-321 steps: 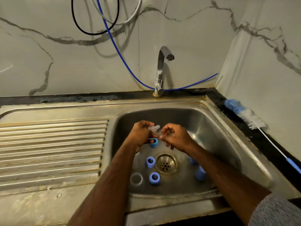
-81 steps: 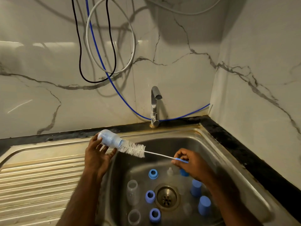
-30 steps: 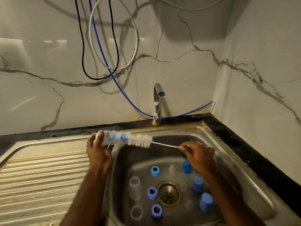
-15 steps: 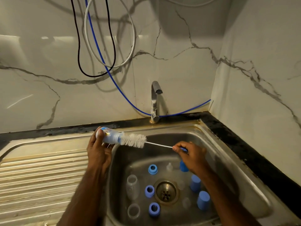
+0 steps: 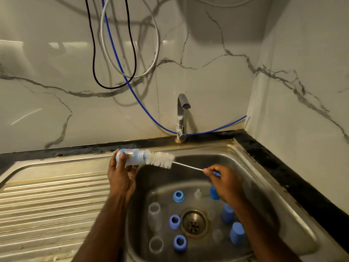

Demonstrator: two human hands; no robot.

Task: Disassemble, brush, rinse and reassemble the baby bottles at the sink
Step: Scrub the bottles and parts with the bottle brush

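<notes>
Brushing goes best, I judge, if the bottle (image 5: pixel 130 157) is kept level and steady over the sink (image 5: pixel 264 178) rim while the brush (image 5: pixel 160 159) slides straight along its axis with a twist, so the bristles reach the base without the thin wire stem bending. Nearest in the basin lie a clear bottle on its base (image 5: pixel 156 244), a blue ring (image 5: pixel 180 242) and two blue caps (image 5: pixel 237 235) at the right; a second clear bottle (image 5: pixel 155 216) lies on its side beside another ring (image 5: pixel 174 221) left of the drain (image 5: pixel 194 223). Further back sit a third ring (image 5: pixel 178 196), a small clear teat (image 5: pixel 197 193) and one more cap partly hidden under the right wrist. Above these, the left hand (image 5: pixel 121 178) wraps fingers and thumb round the bottle, held sideways with its mouth toward the right; the right hand (image 5: pixel 224 181) pinches the brush's blue handle end. Most bristles sit outside the mouth, only the tip inside. Behind, the tap (image 5: pixel 182 114) shows no water running.
</notes>
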